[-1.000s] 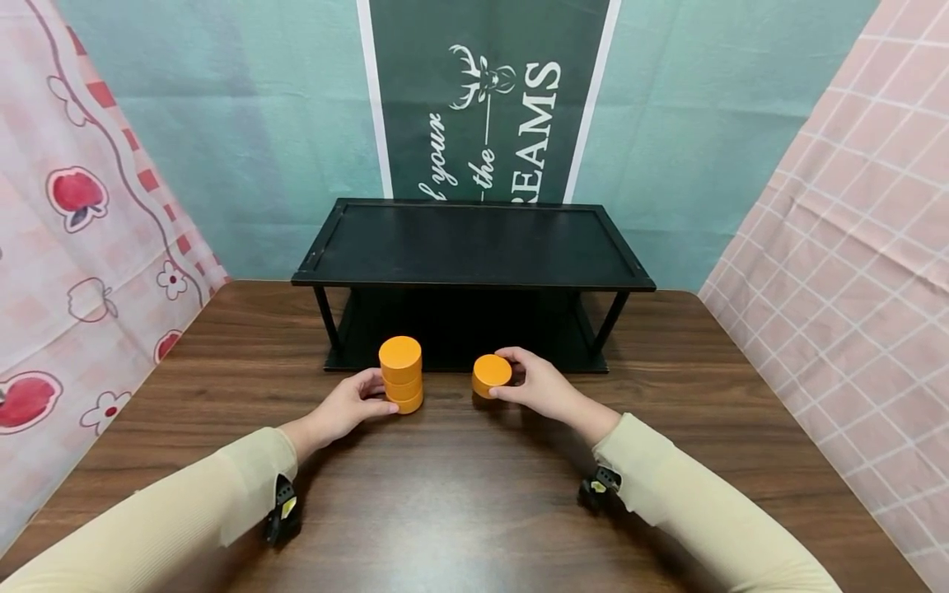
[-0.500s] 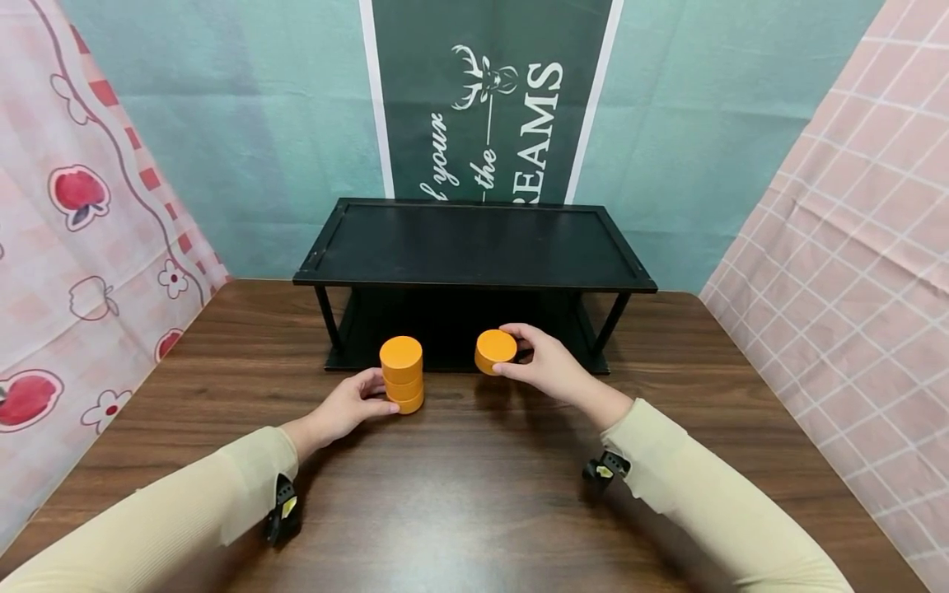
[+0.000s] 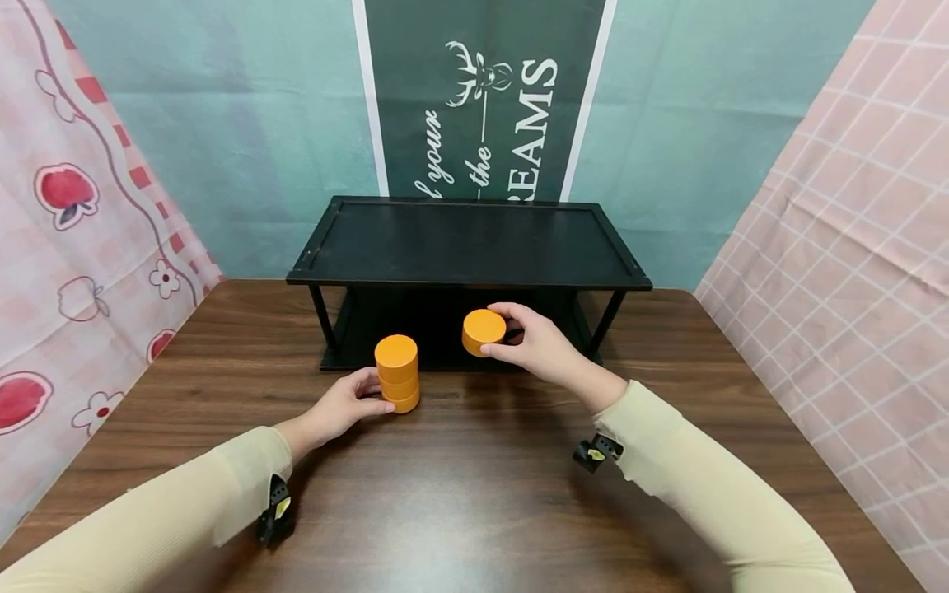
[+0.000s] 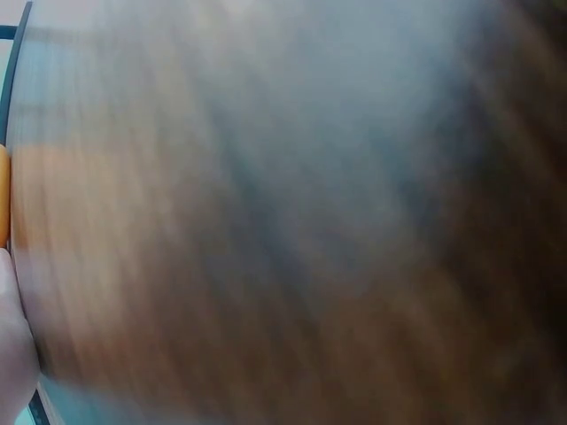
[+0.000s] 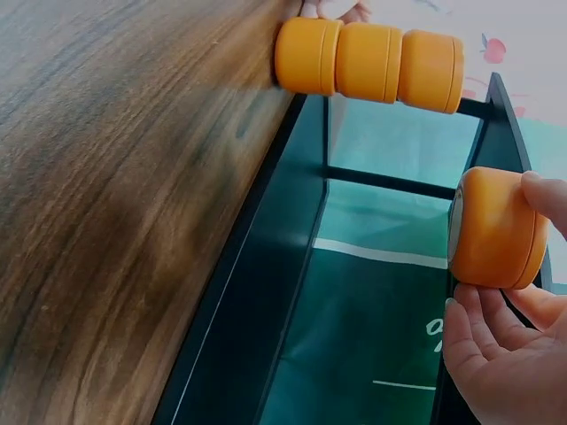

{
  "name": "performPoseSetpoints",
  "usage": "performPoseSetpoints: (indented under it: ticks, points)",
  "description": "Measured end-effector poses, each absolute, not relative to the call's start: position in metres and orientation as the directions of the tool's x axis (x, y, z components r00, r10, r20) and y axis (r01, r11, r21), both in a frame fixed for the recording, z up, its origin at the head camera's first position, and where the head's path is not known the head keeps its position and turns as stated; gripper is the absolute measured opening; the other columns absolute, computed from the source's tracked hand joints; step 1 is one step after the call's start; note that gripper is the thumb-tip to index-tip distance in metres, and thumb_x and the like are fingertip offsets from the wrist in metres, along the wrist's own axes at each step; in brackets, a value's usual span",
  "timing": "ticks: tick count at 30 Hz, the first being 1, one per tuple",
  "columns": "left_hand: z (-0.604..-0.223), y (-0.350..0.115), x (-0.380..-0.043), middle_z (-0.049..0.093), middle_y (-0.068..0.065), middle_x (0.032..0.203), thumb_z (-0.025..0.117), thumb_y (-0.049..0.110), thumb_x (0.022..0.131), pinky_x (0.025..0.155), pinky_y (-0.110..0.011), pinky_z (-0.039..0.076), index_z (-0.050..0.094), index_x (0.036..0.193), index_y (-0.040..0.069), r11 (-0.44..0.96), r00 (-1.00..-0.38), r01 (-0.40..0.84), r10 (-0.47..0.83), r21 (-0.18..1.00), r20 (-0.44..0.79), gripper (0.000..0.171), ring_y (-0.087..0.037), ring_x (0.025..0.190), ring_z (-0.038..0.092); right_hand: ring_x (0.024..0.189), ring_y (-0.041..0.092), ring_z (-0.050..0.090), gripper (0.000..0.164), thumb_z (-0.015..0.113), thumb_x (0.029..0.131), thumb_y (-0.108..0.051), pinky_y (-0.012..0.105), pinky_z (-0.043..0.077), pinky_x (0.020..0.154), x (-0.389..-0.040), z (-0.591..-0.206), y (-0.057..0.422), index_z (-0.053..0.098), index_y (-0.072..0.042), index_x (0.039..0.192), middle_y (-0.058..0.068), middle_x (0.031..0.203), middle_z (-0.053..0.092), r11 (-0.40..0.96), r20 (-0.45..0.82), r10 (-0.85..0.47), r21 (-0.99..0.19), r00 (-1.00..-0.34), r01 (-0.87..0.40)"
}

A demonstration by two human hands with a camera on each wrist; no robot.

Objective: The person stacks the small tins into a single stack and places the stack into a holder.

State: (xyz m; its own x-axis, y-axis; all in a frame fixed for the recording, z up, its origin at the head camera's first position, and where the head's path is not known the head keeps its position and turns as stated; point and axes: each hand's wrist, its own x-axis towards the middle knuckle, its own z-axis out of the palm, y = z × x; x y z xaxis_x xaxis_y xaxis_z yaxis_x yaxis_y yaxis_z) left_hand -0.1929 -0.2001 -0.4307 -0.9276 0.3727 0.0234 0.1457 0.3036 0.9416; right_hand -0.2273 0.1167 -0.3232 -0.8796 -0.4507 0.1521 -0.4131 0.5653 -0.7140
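Three orange round lidded jars (image 3: 397, 375) stand in an upright stack on the table, just in front of the shelf. My left hand (image 3: 339, 413) grips the lowest part of the stack from the left, thumb in front and fingers behind. A fourth, matching orange jar (image 3: 483, 332) is pinched by my right hand (image 3: 539, 346), raised off the table before the shelf's lower opening. Its pale base and lid seam show on the jar (image 5: 494, 228) in the right wrist view. The left wrist view catches only a sliver of orange jar (image 4: 3, 197) and a blurred tabletop.
A black two-tier shelf (image 3: 467, 243) stands at the back of the brown wooden table (image 3: 437, 502). Its thin posts (image 3: 608, 323) flank the lower opening. Cloth curtains (image 3: 838, 272) hang around the table's sides and back.
My right hand has lifted its jar upward and away from me, toward the shelf. The left hand and the stack have stayed in place, apart from a slight shift of the head view.
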Motion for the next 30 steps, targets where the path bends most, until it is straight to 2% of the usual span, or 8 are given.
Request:
performPoseSetpoints:
  ticks: [11,18,30]
  points:
    - [-0.433,-0.2,-0.194,0.054,-0.019,0.124,0.07,0.013,0.084,0.1,-0.048,0.036,0.048,0.126,-0.005,0.301,-0.926,0.156,0.376,0.941,0.033,0.05,-0.033,0.116,0.049,0.101,0.018,0.054,0.062,0.074,0.081,-0.028,0.036,0.05,0.083,-0.229,-0.319,0.103,0.047,-0.009,0.133,0.004,0.122,0.053,0.549,0.163,-0.481,-0.71,-0.861,-0.441]
    - [-0.432,-0.2,-0.196,0.054,-0.019,0.123,0.07,0.012,0.084,0.1,-0.048,0.036,0.048,0.125,-0.005,0.302,-0.928,0.151,0.371,0.941,0.03,0.05,-0.033,0.116,0.049,0.101,0.018,0.054,0.06,0.074,0.081,-0.027,0.033,0.05,0.082,-0.23,-0.316,0.091,0.048,-0.008,0.132,0.005,0.122,0.053,0.543,0.178,-0.5,-0.698,-0.847,-0.467]
    - [-0.433,-0.2,-0.195,0.054,-0.018,0.124,0.07,0.015,0.084,0.1,-0.049,0.036,0.048,0.126,-0.005,0.305,-0.929,0.149,0.368,0.941,0.028,0.051,-0.032,0.115,0.05,0.1,0.018,0.054,0.06,0.074,0.081,-0.027,0.034,0.05,0.084,-0.233,-0.317,0.069,0.048,-0.006,0.132,0.005,0.122,0.054,0.517,0.182,-0.531,-0.704,-0.827,-0.487]
